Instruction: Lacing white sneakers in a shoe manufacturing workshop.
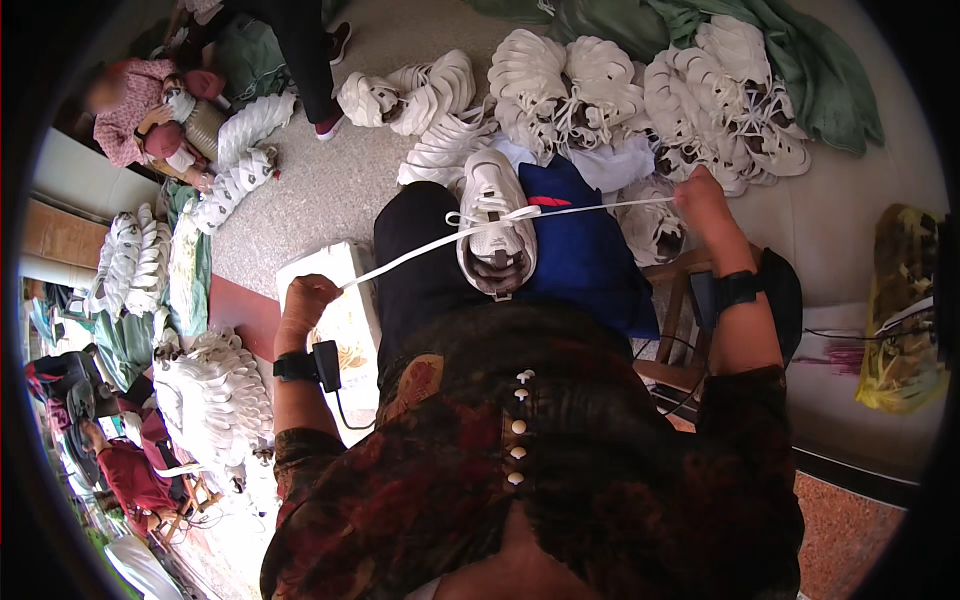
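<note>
Stretching between two hands: a flat, narrow white lace [420, 249], taut on either side, with small loops standing over the shoe's middle.
Left end of the lace: pinched in the bent fingertips of the left hand [312, 294], well out to the left of the shoe.
Right end of the lace: gripped in the right hand [703, 197], fingers folded in and pressed together; exactly which fingers pinch it, I cannot tell.
White shoe [498, 240]: on the lap between the hands, touching neither; rounded toe pointing away from the body, heel toward it, the opening lined in darker greyish brown.
Lap: black trouser leg [412, 235] to the left; softly creased blue cloth [595, 250] to the right.
Shirt [620, 450]: dark fabric with blurry red and brown blotches, rounded pale buttons [518, 427] down the front.
Wrists: a black strap with a boxy unit on each.
Piled shoes [715, 105]: white, nested in ridged rows beyond the knees, limp green sheeting [830, 85] behind them.
Markings: a small red patch [548, 201] on the blue cloth, too small to read; a crinkled yellow bag [908, 320] at far right, its print too blurred to make out.
</note>
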Demonstrator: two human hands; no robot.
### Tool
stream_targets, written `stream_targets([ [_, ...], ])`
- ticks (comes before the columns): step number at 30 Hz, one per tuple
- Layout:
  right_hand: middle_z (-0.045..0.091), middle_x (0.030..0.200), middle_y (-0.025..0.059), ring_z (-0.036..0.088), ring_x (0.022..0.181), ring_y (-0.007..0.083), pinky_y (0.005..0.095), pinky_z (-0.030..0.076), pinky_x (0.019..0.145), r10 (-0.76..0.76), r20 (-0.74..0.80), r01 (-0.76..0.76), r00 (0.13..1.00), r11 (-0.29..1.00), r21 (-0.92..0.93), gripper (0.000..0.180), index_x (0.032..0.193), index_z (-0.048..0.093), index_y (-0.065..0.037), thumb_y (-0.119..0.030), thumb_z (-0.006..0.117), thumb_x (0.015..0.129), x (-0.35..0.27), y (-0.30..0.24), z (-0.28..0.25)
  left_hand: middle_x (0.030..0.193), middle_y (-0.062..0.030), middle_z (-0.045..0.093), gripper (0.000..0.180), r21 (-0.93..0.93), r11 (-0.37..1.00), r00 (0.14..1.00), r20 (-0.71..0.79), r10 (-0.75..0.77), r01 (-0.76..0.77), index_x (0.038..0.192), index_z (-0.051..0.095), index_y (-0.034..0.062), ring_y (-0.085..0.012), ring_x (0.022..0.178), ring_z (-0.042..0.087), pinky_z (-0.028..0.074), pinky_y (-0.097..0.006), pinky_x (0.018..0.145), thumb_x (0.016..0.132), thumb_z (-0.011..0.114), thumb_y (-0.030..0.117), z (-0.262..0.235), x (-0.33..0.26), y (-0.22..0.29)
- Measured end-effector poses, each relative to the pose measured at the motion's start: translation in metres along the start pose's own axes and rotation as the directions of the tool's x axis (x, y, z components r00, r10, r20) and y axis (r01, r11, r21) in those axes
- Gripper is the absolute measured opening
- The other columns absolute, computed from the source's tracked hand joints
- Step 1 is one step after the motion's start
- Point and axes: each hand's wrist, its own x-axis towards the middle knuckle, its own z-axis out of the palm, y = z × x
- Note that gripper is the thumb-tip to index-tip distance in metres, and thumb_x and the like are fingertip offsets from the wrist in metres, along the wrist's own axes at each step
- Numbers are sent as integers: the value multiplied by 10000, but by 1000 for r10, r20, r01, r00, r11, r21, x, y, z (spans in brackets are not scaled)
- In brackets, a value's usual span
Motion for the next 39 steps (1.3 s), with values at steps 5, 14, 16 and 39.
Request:
stream_targets([
  [5,568,548,82,561,508,161,283,443,488,95,292,-254,952,779,574,94,675,609,4,-73,663,675,3,-53,45,617,30,566,61,-662,730,975,221,-27,170,809,636,54,-25,543,487,369,-157,486,795,661,108,48,6,68],
  [14,612,698,46,496,574,77,219,403,538,67,172,-185,983,345,920,157,614,496,7,23,597,734,39,-161,117,660,27,560,67,-482,874,758,548,355,-61,767,608,21,-50,609,499,407,-206,561,781,659,60,123,30,192],
  [16,598,667,19,470,554,76,223,383,513,139,80,-123,987,337,934,185,594,470,13,19,610,715,39,-164,124,668,24,562,62,-467,881,777,524,349,-82,768,605,15,-54,615,503,416,-211,571,782,654,50,133,34,197],
  [39,478,561,151,475,530,287,377,367,505,218,-262,-13,940,791,612,192,575,458,9,-9,641,632,41,-167,138,957,1,627,22,-604,790,844,365,393,-106,803,634,5,-34,658,506,430,-195,591,796,642,24,146,35,177],
])
